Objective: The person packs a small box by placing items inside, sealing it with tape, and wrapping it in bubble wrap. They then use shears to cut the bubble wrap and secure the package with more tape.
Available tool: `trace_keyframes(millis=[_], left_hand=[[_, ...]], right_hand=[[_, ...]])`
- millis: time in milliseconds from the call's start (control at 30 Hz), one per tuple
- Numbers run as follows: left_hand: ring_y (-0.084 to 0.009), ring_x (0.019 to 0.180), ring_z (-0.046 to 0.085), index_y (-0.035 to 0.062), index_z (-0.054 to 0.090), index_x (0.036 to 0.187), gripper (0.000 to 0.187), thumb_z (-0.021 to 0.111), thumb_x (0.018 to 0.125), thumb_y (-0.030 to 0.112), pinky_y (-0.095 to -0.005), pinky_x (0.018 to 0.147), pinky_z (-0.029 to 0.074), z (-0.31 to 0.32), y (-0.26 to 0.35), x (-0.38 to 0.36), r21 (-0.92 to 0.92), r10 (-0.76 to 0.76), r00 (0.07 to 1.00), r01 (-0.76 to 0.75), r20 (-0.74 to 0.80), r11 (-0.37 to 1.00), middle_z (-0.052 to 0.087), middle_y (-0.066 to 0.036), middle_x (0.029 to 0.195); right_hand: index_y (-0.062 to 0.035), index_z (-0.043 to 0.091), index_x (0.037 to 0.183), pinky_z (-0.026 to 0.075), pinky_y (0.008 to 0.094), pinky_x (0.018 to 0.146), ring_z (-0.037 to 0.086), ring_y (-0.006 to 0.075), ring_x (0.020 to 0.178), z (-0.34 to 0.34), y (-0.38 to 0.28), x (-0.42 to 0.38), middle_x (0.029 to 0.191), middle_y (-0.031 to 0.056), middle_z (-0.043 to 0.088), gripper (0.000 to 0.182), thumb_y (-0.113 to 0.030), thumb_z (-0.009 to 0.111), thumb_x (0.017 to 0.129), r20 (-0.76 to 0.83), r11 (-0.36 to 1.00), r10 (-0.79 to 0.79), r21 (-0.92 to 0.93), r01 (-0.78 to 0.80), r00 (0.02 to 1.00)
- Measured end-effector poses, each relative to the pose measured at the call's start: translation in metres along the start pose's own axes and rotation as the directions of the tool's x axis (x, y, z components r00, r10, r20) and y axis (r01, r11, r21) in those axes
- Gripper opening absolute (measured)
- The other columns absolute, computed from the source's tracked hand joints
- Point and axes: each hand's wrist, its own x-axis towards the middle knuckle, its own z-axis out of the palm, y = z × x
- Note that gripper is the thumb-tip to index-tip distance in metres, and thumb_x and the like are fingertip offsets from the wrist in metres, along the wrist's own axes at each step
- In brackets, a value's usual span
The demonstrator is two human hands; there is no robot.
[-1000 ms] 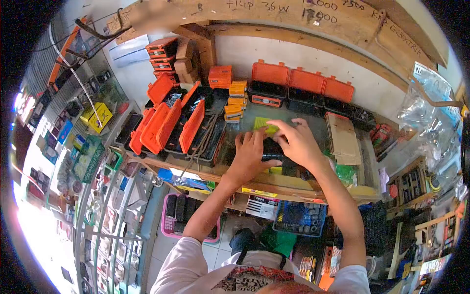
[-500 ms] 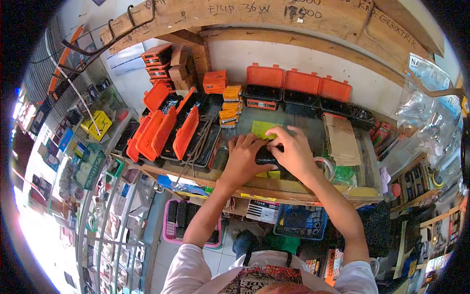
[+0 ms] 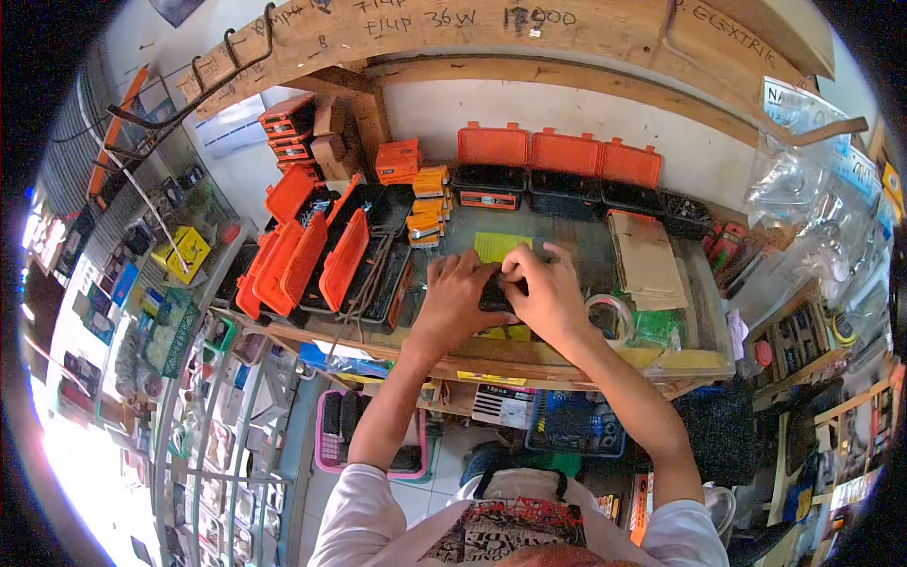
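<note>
A small dark object [image 3: 493, 300], perhaps a black packet or case, sits between my hands on the glass counter. My left hand [image 3: 455, 304] is curved around its left side, thumb along the near edge and fingertips at the far edge. My right hand [image 3: 546, 295] has thumb and index finger pinched together over its upper right part, the other fingers curled up. What the pinch holds is hidden by my fingers. Yellow-green paper [image 3: 493, 247] lies just beyond the hands.
Open black boxes with orange lids [image 3: 344, 260] stand on the left, with similar boxes [image 3: 489, 177] along the back. Small orange-yellow cartons [image 3: 427, 208] are stacked between. Flat cardboard [image 3: 647, 262] and a tape roll [image 3: 610, 319] lie right. Plastic bags [image 3: 803, 180] hang far right.
The whole view has shifted slightly, so the counter and hands appear a little further left. My hands stay around the dark object, with only slight finger movement.
</note>
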Motion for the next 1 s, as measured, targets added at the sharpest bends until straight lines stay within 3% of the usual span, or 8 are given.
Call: trace_keyframes(millis=[167, 467, 567, 667, 767, 867, 933, 1000], left_hand=[[-0.0318, 0.109, 0.054, 0.0094, 0.066, 0.119, 0.073, 0.083, 0.065, 0.056, -0.0501, 0.097, 0.037, 0.004, -0.003, -0.005, 0.017, 0.035, 0.998, -0.034, -0.047, 0.999, 0.055, -0.011, 0.107], [-0.031, 0.108, 0.054, 0.0129, 0.067, 0.119, 0.06, 0.082, 0.068, 0.041, -0.0536, 0.102, 0.036, 0.014, -0.007, -0.008, 0.057, 0.027, 0.999, -0.025, -0.04, 0.998, 0.056, -0.01, 0.107], [-0.0305, 0.108, 0.055, 0.0139, 0.067, 0.118, 0.057, 0.082, 0.069, 0.04, -0.0548, 0.103, 0.037, 0.01, -0.006, -0.008, 0.095, 0.048, 0.998, -0.045, -0.029, 0.995, 0.057, -0.01, 0.107], [-0.0308, 0.108, 0.056, 0.0133, 0.067, 0.116, 0.055, 0.081, 0.072, 0.044, -0.0563, 0.103, 0.038, 0.006, -0.002, -0.014, 0.056, 0.102, 0.993, -0.098, -0.062, 0.994, 0.058, -0.01, 0.107], [-0.0318, 0.108, 0.057, 0.0105, 0.065, 0.115, 0.058, 0.079, 0.074, 0.05, -0.0574, 0.102, 0.038, 0.002, 0.003, -0.01, 0.046, 0.101, 0.993, -0.098, -0.062, 0.994, 0.059, -0.011, 0.108], [-0.0339, 0.111, 0.057, 0.0069, 0.059, 0.117, 0.066, 0.074, 0.076, 0.056, -0.0584, 0.102, 0.039, -0.007, 0.013, -0.01, 0.137, 0.1, 0.995, -0.1, 0.005, 0.986, 0.059, -0.012, 0.11], [-0.0343, 0.112, 0.057, 0.0068, 0.058, 0.116, 0.065, 0.073, 0.077, 0.057, -0.0584, 0.102, 0.039, -0.011, 0.016, -0.011, 0.184, 0.112, 0.992, -0.121, 0.06, 0.975, 0.059, -0.013, 0.111], [-0.034, 0.111, 0.057, 0.0064, 0.058, 0.113, 0.063, 0.075, 0.076, 0.055, -0.0589, 0.101, 0.039, -0.011, 0.013, -0.01, 0.178, 0.141, 0.988, -0.15, 0.061, 0.973, 0.06, -0.013, 0.111]], right_hand=[[-0.011, 0.051, 0.106, 0.035, 0.0512, 0.106, 0.071, 0.0284, 0.084, 0.0, -0.005, -0.004, 0.081, 0.0055, 0.074, 0.031, -0.003, 0.07, 0.083, 0.038, 0.998, 0.044, -0.049, -0.042, 0.998], [-0.0105, 0.043, 0.134, 0.027, 0.0604, 0.112, 0.069, 0.0323, 0.093, -0.009, -0.031, -0.014, 0.086, 0.0097, 0.07, 0.056, -0.015, 0.07, 0.085, 0.123, 0.978, 0.046, -0.206, -0.02, 0.991], [-0.0099, 0.041, 0.139, 0.025, 0.0629, 0.113, 0.068, 0.0319, 0.094, -0.013, -0.036, -0.024, 0.087, 0.011, 0.07, 0.059, -0.015, 0.069, 0.087, 0.075, 0.995, -0.01, -0.099, 0.017, 0.997], [-0.0064, 0.042, 0.14, 0.028, 0.0576, 0.113, 0.068, 0.0291, 0.099, -0.045, -0.058, -0.034, 0.094, 0.0119, 0.071, 0.055, -0.015, 0.067, 0.091, 0.204, 0.995, 0.082, 0.046, -0.094, 0.975], [-0.0032, 0.043, 0.14, 0.037, 0.0448, 0.109, 0.069, 0.0258, 0.101, -0.07, -0.072, -0.067, 0.098, 0.0127, 0.072, 0.052, -0.017, 0.066, 0.095, 0.118, 0.954, 0.099, 0.269, -0.128, 0.988], [-0.0013, 0.047, 0.138, 0.045, 0.0345, 0.102, 0.067, 0.0184, 0.106, -0.085, -0.084, -0.127, 0.104, 0.0095, 0.073, 0.045, -0.016, 0.064, 0.099, 0.267, 0.647, 0.35, 0.624, -0.438, 0.898], [-0.0002, 0.049, 0.136, 0.048, 0.0323, 0.097, 0.065, 0.0164, 0.109, -0.082, -0.08, -0.175, 0.108, 0.0105, 0.072, 0.039, -0.015, 0.061, 0.101, 0.328, 0.703, 0.335, 0.537, -0.466, 0.883], [0.0, 0.049, 0.135, 0.049, 0.0332, 0.098, 0.066, 0.0179, 0.11, -0.07, -0.08, -0.231, 0.11, 0.0114, 0.072, 0.04, -0.016, 0.061, 0.101, 0.447, 0.579, 0.424, 0.535, -0.615, 0.787]])
